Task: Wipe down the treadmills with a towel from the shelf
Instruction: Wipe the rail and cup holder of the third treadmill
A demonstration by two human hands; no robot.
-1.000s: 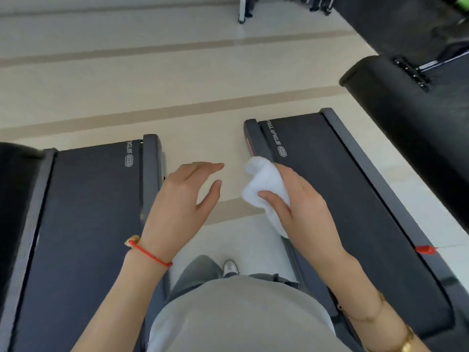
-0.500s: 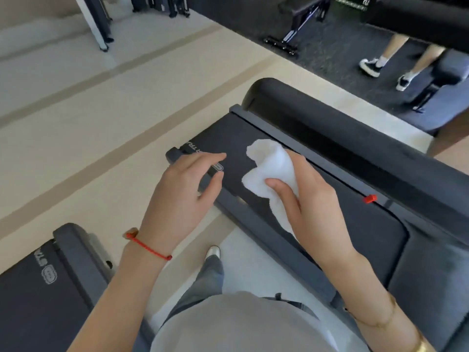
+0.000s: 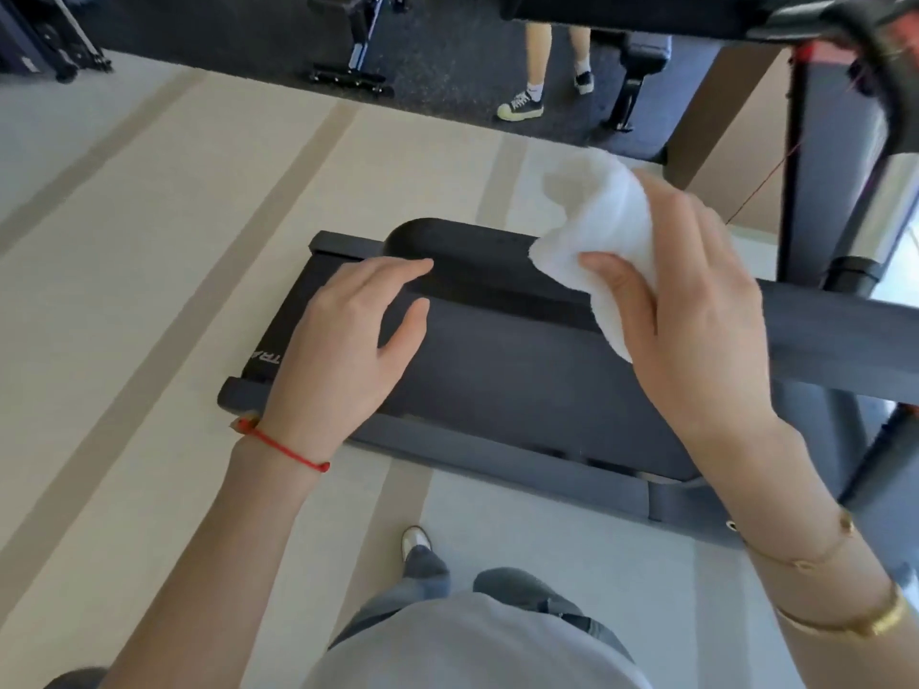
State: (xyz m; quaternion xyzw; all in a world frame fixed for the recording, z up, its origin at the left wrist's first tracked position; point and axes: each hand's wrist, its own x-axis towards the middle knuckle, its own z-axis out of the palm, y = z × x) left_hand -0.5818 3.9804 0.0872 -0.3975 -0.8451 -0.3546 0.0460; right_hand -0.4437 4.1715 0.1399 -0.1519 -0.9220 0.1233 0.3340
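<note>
A: Logging from the remote feed. Right hand (image 3: 696, 310) grips the white towel (image 3: 597, 231), bunched, thumb across the front. The towel is held up in the air over the far side rail of the treadmill (image 3: 497, 370), not on any surface I can see.

B: Left hand?

A: Left hand (image 3: 348, 340) has its fingers relaxed and spread, nothing in it, hovering over the near end of the belt. I can't tell if it touches.

B: Risks from here?

A: My judgement: the towel is balled up, so only a small patch would meet the surface and parts of the belt could be missed. A loose tail hangs below the palm; it could drag or slip out of the grip. The handrail (image 3: 845, 340) crosses right under the right wrist, so a hasty reach down could knock it. Another person's legs (image 3: 537, 67) stand beyond the machine, well apart.

B: Change against half a second ago?

A: The view has swung right. The handrail and upright post (image 3: 820, 166) now show, and the second treadmill at lower left is gone. The towel sits higher and further right in the picture. Both hands keep the same shape.
</note>
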